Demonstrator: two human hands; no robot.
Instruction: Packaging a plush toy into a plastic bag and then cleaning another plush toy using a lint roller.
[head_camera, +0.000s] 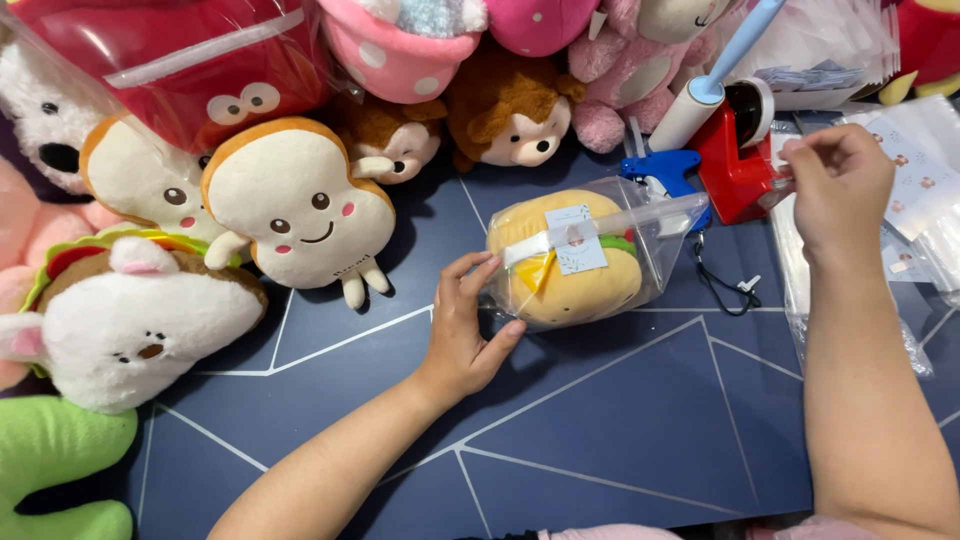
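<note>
Burger plush (575, 268) in clear bag (660, 215) — left hand (465, 325)

I read this as a plush-toy packing station: stuffed toys (300, 200) heaped from nine to twelve o'clock, a red tape dispenser (735, 160), blue tagging gun (665, 172) and clear bags (930, 190) around two, on a dark blue mat (600, 420).

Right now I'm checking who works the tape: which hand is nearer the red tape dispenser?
Right. The right hand is at the red tape dispenser, fingers by its right edge. The left hand is far left of it, holding the bagged burger plush.
</note>
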